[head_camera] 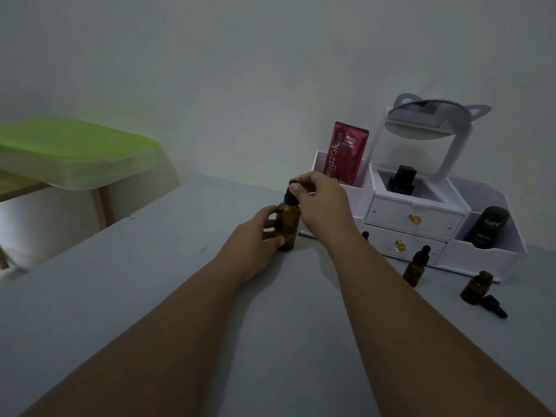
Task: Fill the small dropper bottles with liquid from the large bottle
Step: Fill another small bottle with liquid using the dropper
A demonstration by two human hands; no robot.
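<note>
Just left of the white organiser, upright on the grey table: large amber bottle, base near the organiser's front left corner. Gripped round the body by the left hand, fingers and thumb curled about the glass. Pinched at the black dropper cap by the right hand, thumb and fingertips closed on the rubber bulb from above, cap apparently seated on the neck.

Standing in the way: right forearm, crossing in front of the organiser's lower drawer and hiding all but the black top of one small dropper bottle. In front of the organiser, to the right of that arm: second small dropper bottle, capped and upright. Further right, before the organiser's right bin: third small bottle, open at the neck, with a loose dropper cap lying on its side just beside it (touching or not, hard to tell).

Inside the organiser: red pouch upright in the back left slot; black bottle in the top middle tray, under a tilted round mirror with cat ears; black tube marked Kahf leaning in the right bin. Two drawers with amber knobs, both shut.

Well to the left of the organiser, beyond the table's edge: green-lidded box on a wooden stand.
</note>
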